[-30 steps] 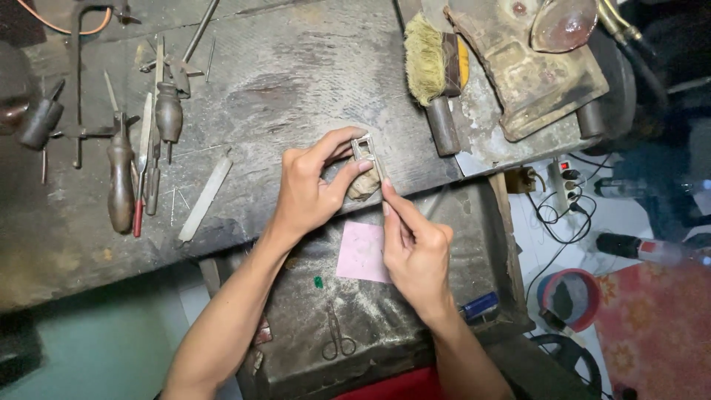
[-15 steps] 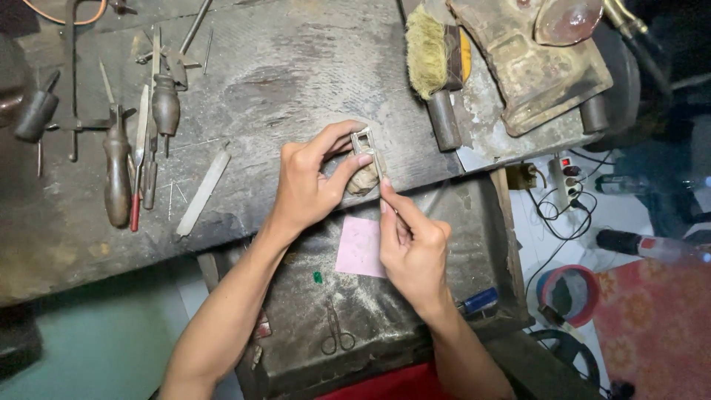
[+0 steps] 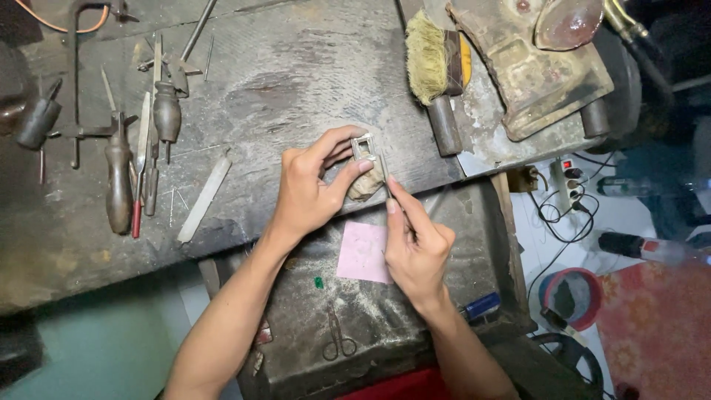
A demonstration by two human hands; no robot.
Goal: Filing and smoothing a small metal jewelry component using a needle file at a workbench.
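Observation:
My left hand (image 3: 315,185) pinches a small square metal frame (image 3: 364,147) against a worn wooden peg (image 3: 366,185) at the front edge of the grey workbench (image 3: 296,81). My right hand (image 3: 416,248) grips a thin metal file (image 3: 385,172) whose tip rests on the side of the frame. Both hands hang over a dark tray (image 3: 415,326) under the bench. A pink square of paper (image 3: 364,252) lies in the tray just below the hands.
Several files, gravers and wooden-handled tools (image 3: 118,181) lie at the bench's left. A bristle brush (image 3: 437,67) and a rusty metal machine (image 3: 533,67) stand at the right. Small scissors (image 3: 338,338) lie in the tray. A power strip (image 3: 570,181) and red bucket (image 3: 574,296) sit on the floor.
The view has shifted slightly. Both hands stay at the peg, and the right hand with the file has moved a little along the frame.

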